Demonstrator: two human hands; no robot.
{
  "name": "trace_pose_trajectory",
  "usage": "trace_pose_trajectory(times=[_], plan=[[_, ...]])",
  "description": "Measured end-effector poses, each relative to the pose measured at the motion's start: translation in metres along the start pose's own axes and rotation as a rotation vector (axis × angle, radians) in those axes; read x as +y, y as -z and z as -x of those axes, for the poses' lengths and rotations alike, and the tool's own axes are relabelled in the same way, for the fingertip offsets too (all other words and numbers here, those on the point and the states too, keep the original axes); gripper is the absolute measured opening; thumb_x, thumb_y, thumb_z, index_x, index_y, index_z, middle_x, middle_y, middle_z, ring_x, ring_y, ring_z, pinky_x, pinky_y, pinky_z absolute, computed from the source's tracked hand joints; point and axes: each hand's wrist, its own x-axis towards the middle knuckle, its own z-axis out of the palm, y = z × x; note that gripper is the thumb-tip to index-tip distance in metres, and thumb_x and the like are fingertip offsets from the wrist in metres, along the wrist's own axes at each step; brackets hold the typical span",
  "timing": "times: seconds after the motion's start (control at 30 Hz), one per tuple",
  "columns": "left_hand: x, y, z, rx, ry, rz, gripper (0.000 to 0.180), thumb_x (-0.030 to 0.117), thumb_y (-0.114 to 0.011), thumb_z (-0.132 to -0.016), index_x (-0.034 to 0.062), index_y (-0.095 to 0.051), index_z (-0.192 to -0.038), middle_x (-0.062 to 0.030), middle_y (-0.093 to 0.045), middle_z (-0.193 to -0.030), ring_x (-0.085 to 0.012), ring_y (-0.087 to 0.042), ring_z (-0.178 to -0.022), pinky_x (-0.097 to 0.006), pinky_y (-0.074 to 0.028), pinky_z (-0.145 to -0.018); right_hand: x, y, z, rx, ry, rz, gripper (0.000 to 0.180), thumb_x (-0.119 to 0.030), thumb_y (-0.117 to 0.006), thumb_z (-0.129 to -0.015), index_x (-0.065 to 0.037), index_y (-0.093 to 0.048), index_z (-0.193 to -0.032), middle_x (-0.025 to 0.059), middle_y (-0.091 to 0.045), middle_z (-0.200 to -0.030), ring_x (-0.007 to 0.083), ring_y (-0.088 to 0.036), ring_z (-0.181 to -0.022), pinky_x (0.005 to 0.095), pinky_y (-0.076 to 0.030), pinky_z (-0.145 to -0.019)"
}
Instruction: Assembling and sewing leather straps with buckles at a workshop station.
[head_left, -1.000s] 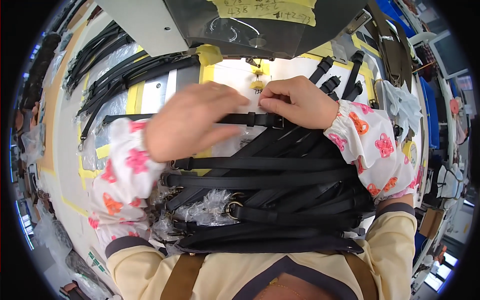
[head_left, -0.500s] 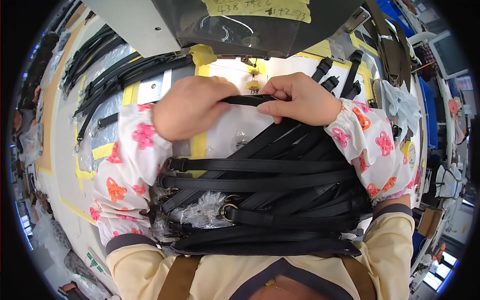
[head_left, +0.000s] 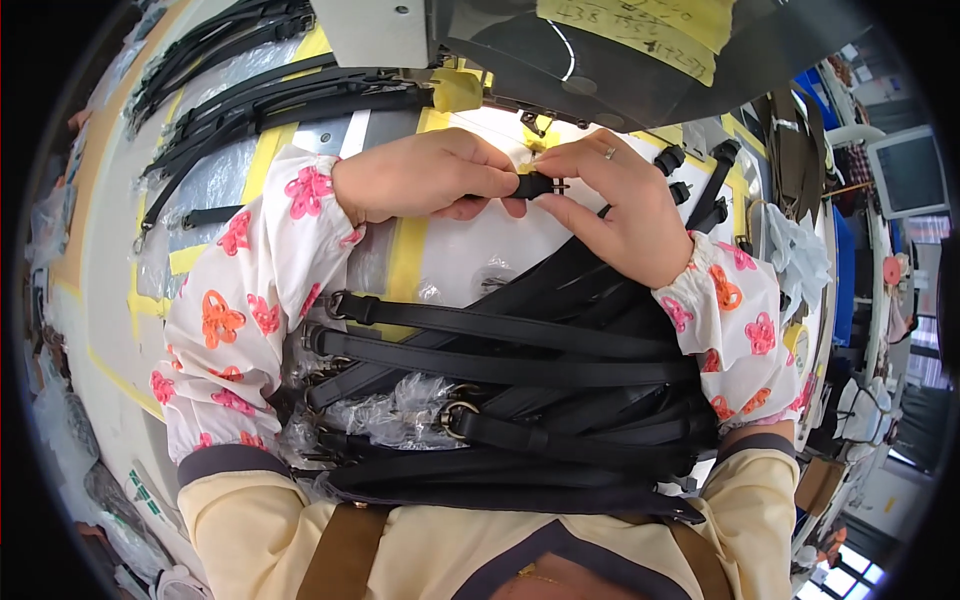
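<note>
My left hand (head_left: 425,178) is closed in a pinch on the end of a black strap (head_left: 533,187), beneath the dark machine head. A small metal buckle piece pokes out at the strap's right end. My right hand (head_left: 628,205) has its thumb and forefinger closed about that end, the other fingers tucked behind. The rest of the held strap is hidden by my hands. Below them, many black straps (head_left: 520,345) lie crosswise over my lap and the table edge, some with metal rings. Crumpled clear plastic (head_left: 395,410) shows among them.
The machine head (head_left: 600,75), with a yellow note (head_left: 640,35) taped on, overhangs my hands. More black straps (head_left: 330,100) lie on the left of the white table (head_left: 135,290). Buckled strap ends (head_left: 715,180) and a pale plastic bag (head_left: 795,250) are at right.
The strap between my hands has shifted so its buckle end now shows at my fingertips. My hands have come closer together. The view has swung slightly left.
</note>
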Motion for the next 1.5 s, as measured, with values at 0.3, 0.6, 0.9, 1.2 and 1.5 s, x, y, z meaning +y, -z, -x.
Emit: trace_pose_trajectory(times=[0.3,0.6,0.9,1.2,1.5], plan=[[-0.006,-0.003,-0.005,0.057,0.021,0.047,0.030,0.024,-0.047,-0.087,0.0011,-0.066,-0.087,0.0061,-0.033,-0.051,-0.0041,-0.027,-0.046,-0.022,-0.021,-0.043,-0.011,0.005,-0.002,-0.055,0.066,0.110,0.017,-0.005,-0.065,-0.066,-0.005,-0.058,-0.082,0.0036,-0.062,-0.073,0.0240,-0.055,-0.072,0.0350,-0.043,-0.068],[-0.005,-0.001,-0.001,0.046,-0.007,0.115,0.032,0.022,-0.042,-0.086,0.0015,-0.066,-0.081,0.0056,-0.031,-0.047,-0.0048,-0.022,-0.043,-0.023,-0.018,-0.041,-0.018,-0.005,-0.005,0.087,0.391,0.428,0.022,-0.004,-0.063,-0.055,0.000,-0.053,-0.073,0.0089,-0.057,-0.077,0.0229,-0.053,-0.072,0.0344,-0.045,-0.071],[-0.006,-0.016,0.009,0.047,-0.128,0.189,0.024,0.019,-0.039,-0.085,0.0015,-0.055,-0.083,0.0054,-0.036,-0.055,-0.0022,-0.027,-0.047,-0.020,-0.020,-0.043,-0.018,-0.011,0.001,0.204,0.446,0.186,0.025,0.000,-0.065,-0.055,0.003,-0.058,-0.079,0.0128,-0.060,-0.084,0.0260,-0.056,-0.073,0.0337,-0.047,-0.064],[-0.008,-0.021,0.006,0.232,-0.315,-0.086,0.037,0.034,-0.060,-0.086,-0.0023,-0.063,-0.081,0.0023,-0.052,-0.060,-0.0071,-0.042,-0.053,-0.025,-0.037,-0.049,-0.022,-0.008,0.006,0.169,-0.166,-0.233,0.034,-0.013,-0.079,-0.062,-0.002,-0.057,-0.087,0.0081,-0.059,-0.076,0.0186,-0.056,-0.068,0.0280,-0.048,-0.061],[-0.009,-0.022,0.007,0.186,-0.400,-0.509,0.019,0.017,-0.054,-0.085,0.0022,-0.059,-0.096,-0.0170,-0.056,-0.065,-0.0305,-0.053,-0.056,-0.033,-0.043,-0.054,0.001,-0.003,0.004,-0.391,-0.201,-0.247,0.030,-0.028,-0.066,-0.081,0.000,-0.057,-0.075,0.0077,-0.051,-0.059,0.0140,-0.048,-0.053,0.0264,-0.040,-0.051]])
